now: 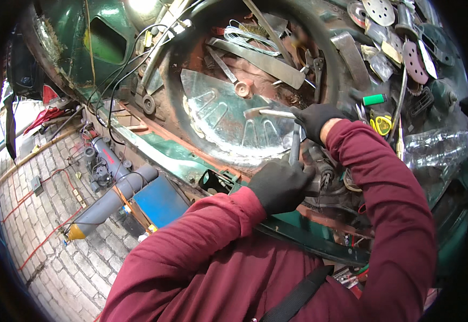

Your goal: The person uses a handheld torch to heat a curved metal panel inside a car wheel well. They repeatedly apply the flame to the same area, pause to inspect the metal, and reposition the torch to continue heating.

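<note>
Grasping light-handled tool (pixel 277 114) with right grip (pixel 314 120), over ribbed metal panel (pixel 216 102). Clenching grey bar (pixel 295 146) with left grip (pixel 281 185), near right end of panel; with flat metal strip (pixel 260 61) and coiled wire (pixel 250 40) beyond the panel.

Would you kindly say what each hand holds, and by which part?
Right hand: light-handled tool, by its handle; left hand: grey bar, by its nearer part.

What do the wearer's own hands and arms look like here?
The left hand and right hand wear black gloves. Long maroon sleeves cover the arms, wrinkled; a strip of bare wrist shows at the right. No markings are visible.
</note>
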Tool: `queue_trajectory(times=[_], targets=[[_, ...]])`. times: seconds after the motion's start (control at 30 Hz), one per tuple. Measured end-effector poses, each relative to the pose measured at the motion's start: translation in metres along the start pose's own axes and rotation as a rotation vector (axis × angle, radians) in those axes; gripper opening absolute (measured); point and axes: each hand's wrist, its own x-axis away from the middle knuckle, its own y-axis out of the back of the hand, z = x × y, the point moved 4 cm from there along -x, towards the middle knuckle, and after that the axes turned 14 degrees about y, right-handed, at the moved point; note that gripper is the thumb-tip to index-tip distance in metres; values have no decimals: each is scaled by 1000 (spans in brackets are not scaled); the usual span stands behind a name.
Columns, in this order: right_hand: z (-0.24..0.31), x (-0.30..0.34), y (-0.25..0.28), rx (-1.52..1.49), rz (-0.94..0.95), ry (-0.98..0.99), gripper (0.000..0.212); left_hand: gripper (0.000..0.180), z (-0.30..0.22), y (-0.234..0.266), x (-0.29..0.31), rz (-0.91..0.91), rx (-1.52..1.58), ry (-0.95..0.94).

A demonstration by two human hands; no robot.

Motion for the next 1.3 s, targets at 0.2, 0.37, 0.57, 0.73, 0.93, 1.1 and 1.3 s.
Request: queue_trajectory(times=[0.2,0.37,0.57,0.73,0.93,1.1,1.3], targets=[[50,36,33,-241,-380,327,35,33,0,-2,3,-6,-32,-22],[-9,11,-16,62,-5,-49,27,29,-3,3,-2,18,-40,-29],[19,36,27,-131,-293,73,43,36,-1,-6,-2,-80,-110,-94],[-9,22,-3,-36,-83,-14,39,34,-5,1,2,-33,-48,-43],[12,31,14,-84,-158,-49,35,32,4,5,-5,-8,-55,14],[-7,9,-38,-2,76,-181,41,33,-3,-3,-1,-43,-35,-74],[27,77,-4,-286,-299,-321,44,38,-2,-2,-2,36,-84,5]])
